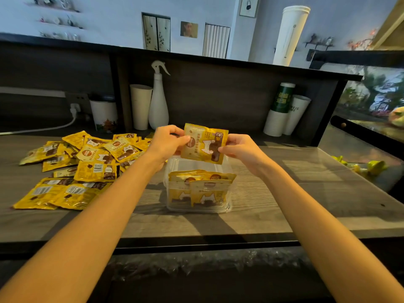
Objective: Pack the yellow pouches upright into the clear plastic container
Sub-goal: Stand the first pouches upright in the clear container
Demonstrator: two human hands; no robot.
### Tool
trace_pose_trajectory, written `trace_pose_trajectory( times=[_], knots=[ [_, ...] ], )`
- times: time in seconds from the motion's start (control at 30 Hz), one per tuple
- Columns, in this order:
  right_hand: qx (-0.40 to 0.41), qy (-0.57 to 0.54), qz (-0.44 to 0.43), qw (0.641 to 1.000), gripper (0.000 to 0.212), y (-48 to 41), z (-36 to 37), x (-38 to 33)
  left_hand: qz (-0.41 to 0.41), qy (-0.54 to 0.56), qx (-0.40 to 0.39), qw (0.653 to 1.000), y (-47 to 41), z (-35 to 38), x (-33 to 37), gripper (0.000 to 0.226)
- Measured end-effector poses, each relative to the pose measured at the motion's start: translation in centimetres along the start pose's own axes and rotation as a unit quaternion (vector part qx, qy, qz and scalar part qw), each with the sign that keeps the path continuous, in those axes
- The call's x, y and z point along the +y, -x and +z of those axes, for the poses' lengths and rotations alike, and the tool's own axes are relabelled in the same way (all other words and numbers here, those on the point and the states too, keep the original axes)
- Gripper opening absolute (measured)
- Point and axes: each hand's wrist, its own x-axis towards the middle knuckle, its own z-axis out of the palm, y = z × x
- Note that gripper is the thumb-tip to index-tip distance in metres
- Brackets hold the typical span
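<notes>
— Well, where is it?
— My left hand [167, 142] pinches the left edge and my right hand [238, 147] the lower right corner of one yellow pouch [204, 144], held just above the clear plastic container [192, 167].
— How will it handle?
— Light, floppy, slick film, I judge. I'd hold it by the sealed edges.

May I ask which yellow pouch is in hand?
The pouch between the left hand and right hand, above the container; others lie piled or stand packed.
</notes>
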Motion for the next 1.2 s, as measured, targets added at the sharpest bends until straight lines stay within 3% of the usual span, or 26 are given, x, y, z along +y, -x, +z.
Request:
trace_pose_trajectory(
  times=[0.17,0.3,0.43,0.57,0.8,0.97,1.13,1.2],
  knots=[
    [0.026,0.029,-0.06,0.997,0.042,0.4,-0.6,-1.0,0.146,-0.153,0.025,0.977,0.0,0.2,0.8,0.016],
    [-0.034,0.154,-0.085,0.984,0.02,0.9,0.3,-1.3,0.186,-0.227,-0.053,0.954,0.8,0.8,1.6,0.019],
    [-0.046,0.209,-0.057,0.975,0.014,1.0,0.1,-0.5,0.134,-0.225,-0.147,0.954,1.2,0.7,0.9,0.031],
    [-0.064,0.201,-0.035,0.977,0.018,1.3,-0.3,0.4,0.105,-0.305,-0.245,0.914,1.5,-0.2,0.5,0.02],
    [-0.132,0.212,-0.033,0.968,0.021,2.2,-0.2,-0.7,0.099,-0.3,-0.26,0.913,2.2,0.5,0.7,0.021],
    [-0.119,0.253,-0.036,0.959,0.028,2.9,0.2,-0.3,0.052,-0.272,-0.263,0.924,2.4,0.4,1.3,0.04],
    [-0.109,0.267,-0.031,0.957,0.024,3.0,0.7,-0.3,0.035,-0.255,-0.249,0.934,2.9,0.3,1.0,0.035],
    [-0.108,0.268,-0.016,0.957,0.032,3.0,1.0,-0.3,0.037,-0.262,-0.247,0.932,3.0,0.1,0.9,0.038]
  ],
)
